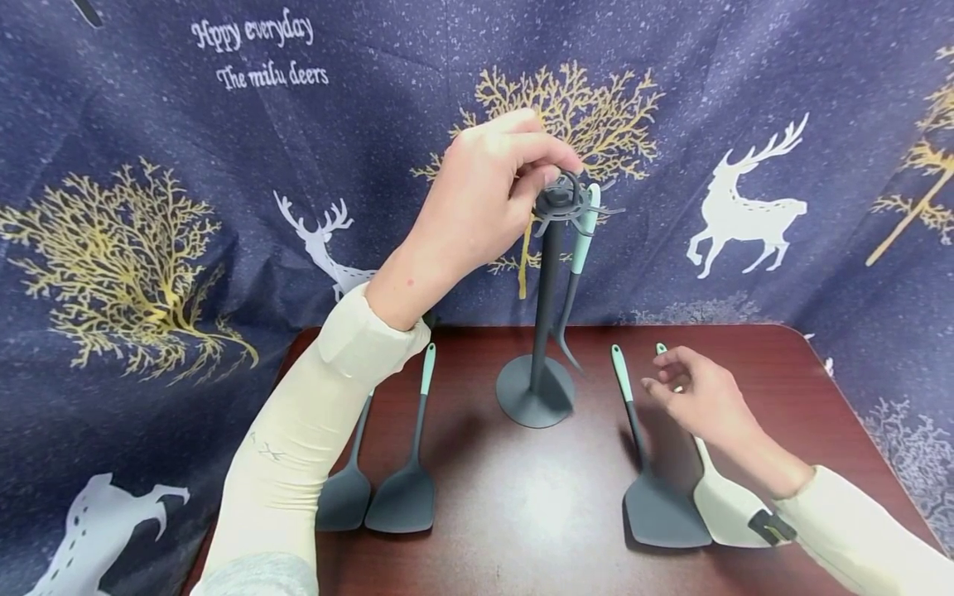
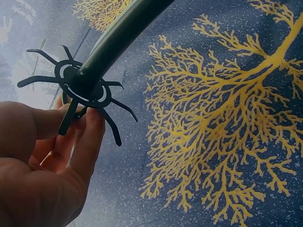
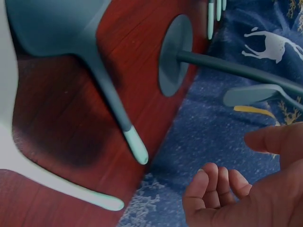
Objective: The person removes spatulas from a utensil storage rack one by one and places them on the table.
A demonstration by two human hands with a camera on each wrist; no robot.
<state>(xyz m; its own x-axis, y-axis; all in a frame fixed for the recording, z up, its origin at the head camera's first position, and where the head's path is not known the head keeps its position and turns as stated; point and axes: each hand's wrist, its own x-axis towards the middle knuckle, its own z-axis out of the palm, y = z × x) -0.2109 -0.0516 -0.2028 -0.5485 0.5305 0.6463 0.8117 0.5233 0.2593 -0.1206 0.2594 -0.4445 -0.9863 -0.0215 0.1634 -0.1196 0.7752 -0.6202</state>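
My left hand point(image 1: 484, 186) pinches the ring on top of a dark grey utensil stand point(image 1: 546, 306), which stands upright with its round base point(image 1: 522, 397) on the table. Curved hooks point(image 2: 124, 109) spread out around the top. From one hook hangs a grey utensil with a mint handle point(image 1: 584, 240); its head shows side-on. My right hand point(image 1: 708, 397), fingers loosely bent and holding nothing, hovers above two utensils at the right: a grey spatula point(image 1: 663, 513) and a pale spatula point(image 1: 723, 505). The hand hides part of the pale one's handle.
Two more grey spatulas with mint handles lie at the left, an inner one point(image 1: 402, 501) and an outer one point(image 1: 344, 497) partly behind my left sleeve. The dark red table point(image 1: 492, 555) ends at a dark blue printed cloth point(image 1: 417, 83) behind it.
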